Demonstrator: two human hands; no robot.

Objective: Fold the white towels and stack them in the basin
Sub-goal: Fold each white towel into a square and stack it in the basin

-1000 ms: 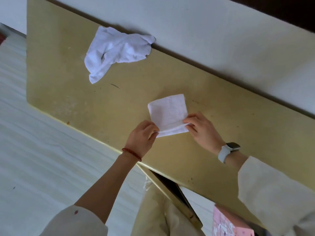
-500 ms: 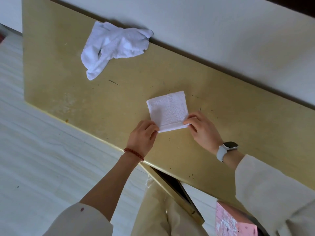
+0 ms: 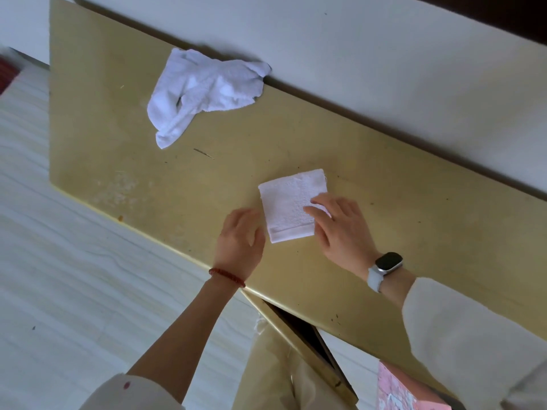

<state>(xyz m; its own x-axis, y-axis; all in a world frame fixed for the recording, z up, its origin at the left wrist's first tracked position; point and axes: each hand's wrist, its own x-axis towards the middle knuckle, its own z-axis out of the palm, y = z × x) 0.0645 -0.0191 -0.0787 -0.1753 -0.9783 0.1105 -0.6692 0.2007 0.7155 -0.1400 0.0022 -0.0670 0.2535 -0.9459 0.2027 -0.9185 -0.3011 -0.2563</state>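
Fingers (image 3: 318, 207) of the right hand (image 3: 340, 232) lie straight, pressing the folded towel (image 3: 288, 207) flat on the table (image 3: 414, 232). Left hand (image 3: 239, 241) rests relaxed, empty, just beside the towel's left edge. Crumpled towel (image 3: 204, 93) lies well apart, against the wall.

My right hand (image 3: 340, 229) covers the near right corner of the small folded white terry towel (image 3: 291, 204). Below my right sleeve, a pink patterned box (image 3: 399, 389) is cut off by the bottom edge.
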